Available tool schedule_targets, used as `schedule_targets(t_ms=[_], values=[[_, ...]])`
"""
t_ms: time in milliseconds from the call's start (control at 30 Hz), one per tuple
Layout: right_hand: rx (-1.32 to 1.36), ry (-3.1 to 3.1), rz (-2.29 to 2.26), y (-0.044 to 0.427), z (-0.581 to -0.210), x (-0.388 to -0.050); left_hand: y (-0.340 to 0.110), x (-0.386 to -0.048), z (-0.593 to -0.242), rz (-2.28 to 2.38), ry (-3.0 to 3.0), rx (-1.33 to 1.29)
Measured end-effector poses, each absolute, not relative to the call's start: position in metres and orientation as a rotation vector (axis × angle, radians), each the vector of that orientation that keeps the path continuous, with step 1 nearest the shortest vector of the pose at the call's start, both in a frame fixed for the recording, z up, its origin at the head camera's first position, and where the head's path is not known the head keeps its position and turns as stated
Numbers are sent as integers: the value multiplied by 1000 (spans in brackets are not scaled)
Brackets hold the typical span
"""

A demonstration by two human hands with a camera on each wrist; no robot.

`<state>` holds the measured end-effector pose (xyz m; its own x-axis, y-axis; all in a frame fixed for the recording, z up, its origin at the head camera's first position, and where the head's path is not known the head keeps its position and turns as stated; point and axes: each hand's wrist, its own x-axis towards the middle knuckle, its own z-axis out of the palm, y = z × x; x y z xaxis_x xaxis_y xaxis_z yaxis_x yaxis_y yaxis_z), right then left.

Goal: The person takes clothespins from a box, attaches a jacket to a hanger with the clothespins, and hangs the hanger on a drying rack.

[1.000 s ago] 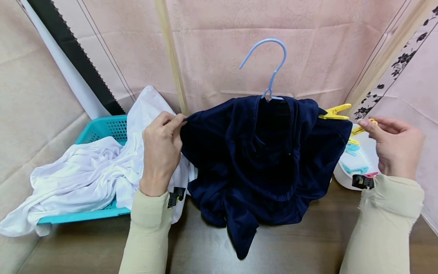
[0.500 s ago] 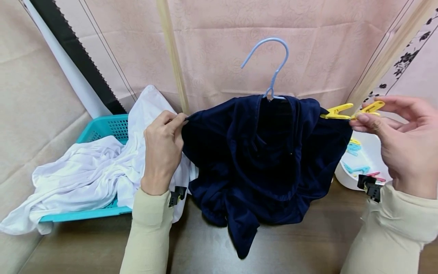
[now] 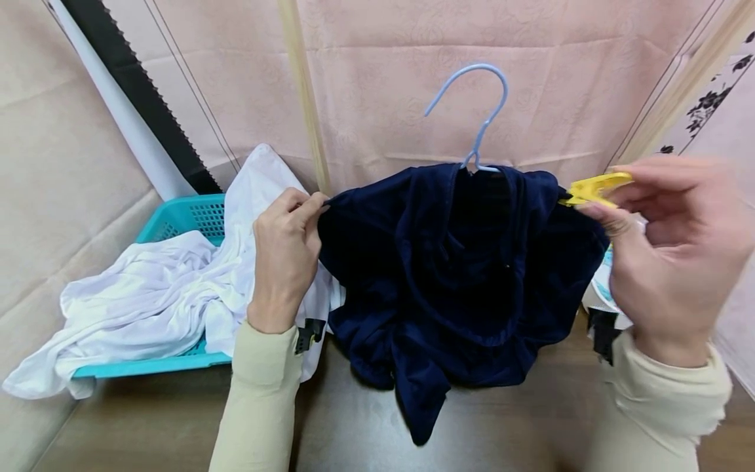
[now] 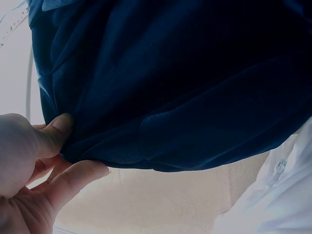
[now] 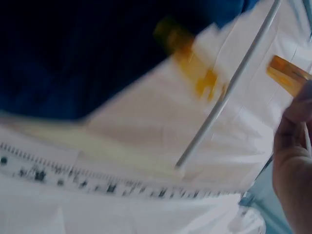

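Note:
A navy blue garment [image 3: 460, 282] hangs on a light blue wire hanger [image 3: 487, 122] above the table. My left hand [image 3: 287, 262] pinches its left upper edge; the left wrist view shows the thumb and fingers gripping the navy cloth [image 4: 146, 117]. At the garment's right shoulder, my right hand [image 3: 678, 255] is raised beside a yellow clothespin [image 3: 592, 189]. The right wrist view shows one clothespin [image 5: 195, 63], blurred, at the cloth and a second clothespin [image 5: 282, 73] pinched in my fingers, apart from it. In the head view the two cannot be told apart.
A teal basket [image 3: 177, 213] at the left holds white clothes [image 3: 153, 288] that spill over its rim. Behind my right hand, a white tub [image 3: 592, 298] is mostly hidden. A brown table [image 3: 501, 426] lies below, with a pink cloth backdrop [image 3: 377, 98] behind.
My right hand, with the second yellow clothespin, has come from above the tub leftward to the garment's right shoulder. My left hand keeps its pinch, and the garment hardly moves.

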<state>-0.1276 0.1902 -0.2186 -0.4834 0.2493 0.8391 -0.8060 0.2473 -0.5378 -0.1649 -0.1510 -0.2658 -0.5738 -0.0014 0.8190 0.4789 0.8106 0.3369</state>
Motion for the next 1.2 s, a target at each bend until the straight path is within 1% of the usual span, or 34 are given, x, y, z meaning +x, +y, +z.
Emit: schedule_targets(t_ms=[100, 267, 433, 567, 700, 900, 1200], values=[[658, -1464, 1448, 163, -222, -130, -151, -164, -266, -670, -2098, -357], [759, -1517, 1273, 121, -233, -131, -150, -164, -265, -632, -2098, -380], [886, -1525, 1258, 78, -235, -132, -148, -162, -265, -640, -2095, -385], [965, -1549, 1270, 53, -236, -137, -147, -160, -265, -632, -2097, -382], [1024, -1583, 1252, 37, -240, -145, -145, -160, -264, -629, -2099, -394], [990, -1754, 988, 26, -250, -157, -145, -161, -264, -611, -2079, -421], [957, -1837, 945, 21, -251, -156, -147, -163, -267, -603, -2052, -479]])
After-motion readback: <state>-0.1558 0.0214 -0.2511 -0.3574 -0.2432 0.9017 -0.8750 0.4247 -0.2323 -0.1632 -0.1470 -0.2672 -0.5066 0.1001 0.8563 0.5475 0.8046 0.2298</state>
